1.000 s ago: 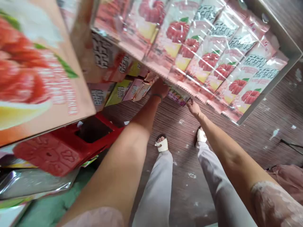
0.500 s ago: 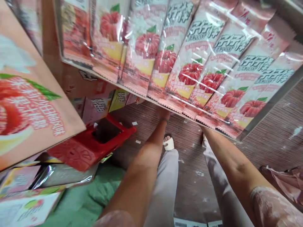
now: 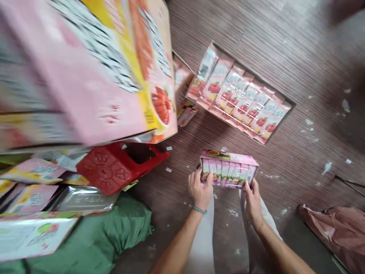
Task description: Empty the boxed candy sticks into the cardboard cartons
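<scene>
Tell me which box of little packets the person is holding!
The small purple box, gripped at its ends by the left hand and right hand. The bigger pink box beyond it shows red fruit, and neither hand touches it.

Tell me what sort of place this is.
Probably a snack shop or its stockroom: matching wrapped packets fill an open-fronted pink box, a large printed carton stands beside it, and the hands hold a purple display box of small packets.

Head cam, facing fwd/dn, above hands (image 3: 200, 193)
</scene>
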Available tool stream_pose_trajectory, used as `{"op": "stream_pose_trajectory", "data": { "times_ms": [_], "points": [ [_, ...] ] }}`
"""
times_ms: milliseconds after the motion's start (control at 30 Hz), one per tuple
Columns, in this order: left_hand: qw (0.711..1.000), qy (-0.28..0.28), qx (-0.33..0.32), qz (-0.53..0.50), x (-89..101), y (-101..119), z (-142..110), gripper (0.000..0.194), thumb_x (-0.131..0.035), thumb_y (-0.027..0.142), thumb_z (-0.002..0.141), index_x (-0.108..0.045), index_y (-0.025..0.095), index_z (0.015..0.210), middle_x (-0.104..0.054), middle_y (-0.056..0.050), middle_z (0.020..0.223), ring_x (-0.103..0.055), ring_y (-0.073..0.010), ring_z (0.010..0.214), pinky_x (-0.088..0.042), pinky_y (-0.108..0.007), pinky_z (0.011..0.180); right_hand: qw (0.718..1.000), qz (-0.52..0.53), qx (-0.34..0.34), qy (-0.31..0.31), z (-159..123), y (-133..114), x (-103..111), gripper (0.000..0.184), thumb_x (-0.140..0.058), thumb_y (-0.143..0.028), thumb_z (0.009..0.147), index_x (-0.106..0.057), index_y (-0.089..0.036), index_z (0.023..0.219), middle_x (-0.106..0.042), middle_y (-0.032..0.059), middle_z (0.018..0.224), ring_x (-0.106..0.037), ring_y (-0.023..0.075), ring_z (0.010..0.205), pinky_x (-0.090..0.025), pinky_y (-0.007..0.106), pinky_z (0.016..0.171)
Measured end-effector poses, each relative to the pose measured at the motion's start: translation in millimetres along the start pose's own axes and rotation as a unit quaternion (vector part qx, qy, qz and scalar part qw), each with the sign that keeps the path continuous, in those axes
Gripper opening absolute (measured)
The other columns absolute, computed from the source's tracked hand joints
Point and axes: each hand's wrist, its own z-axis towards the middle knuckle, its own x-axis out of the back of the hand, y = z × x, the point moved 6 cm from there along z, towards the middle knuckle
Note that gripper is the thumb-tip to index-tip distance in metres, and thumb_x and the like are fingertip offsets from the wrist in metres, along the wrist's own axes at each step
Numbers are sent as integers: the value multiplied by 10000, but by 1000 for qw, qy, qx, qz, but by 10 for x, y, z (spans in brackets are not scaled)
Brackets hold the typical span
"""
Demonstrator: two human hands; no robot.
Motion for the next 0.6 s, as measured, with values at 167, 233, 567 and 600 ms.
{"op": "stream_pose_trajectory", "data": {
  "times_ms": [167,233,567,600],
  "points": [
    [986,70,-153,-8,830,949,-408,175,-654,316,1079,-693,171,1169,-737,-91,945,-684,-245,833,-566,-380,775,992,92,30,80,-727,-512,690,677,-752,-682,902,-661,-230,1398,-691,94,1345,-638,292,1218,-531,427,1075],
    [981,87,-169,-29,1184,1263,-544,164,-668,247,1060,-683,189,1213,-739,-76,961,-699,-235,819,-596,-372,743,986,98,79,108,-895,-848,930,604,-767,-649,908,-691,-229,1335,-700,83,1275,-636,281,1167,-538,399,1024],
    [873,443,-204,-3,3553,1832,484,216,-750,316,995,-791,125,1088,-757,-73,930,-682,-194,822,-560,-311,771,904,68,413,-80,-1897,-3493,229,573,-669,-518,1048,-597,-350,1591,-604,80,1460,-565,281,1356,-502,467,1172],
    [869,463,-172,1,3738,1754,788,286,-719,362,1012,-797,97,1088,-766,-95,959,-683,-211,866,-566,-339,830,889,66,441,-106,-1937,-3729,-16,595,-638,-526,1066,-559,-353,1629,-601,86,1458,-562,277,1364,-513,463,1173]
  ]
}}
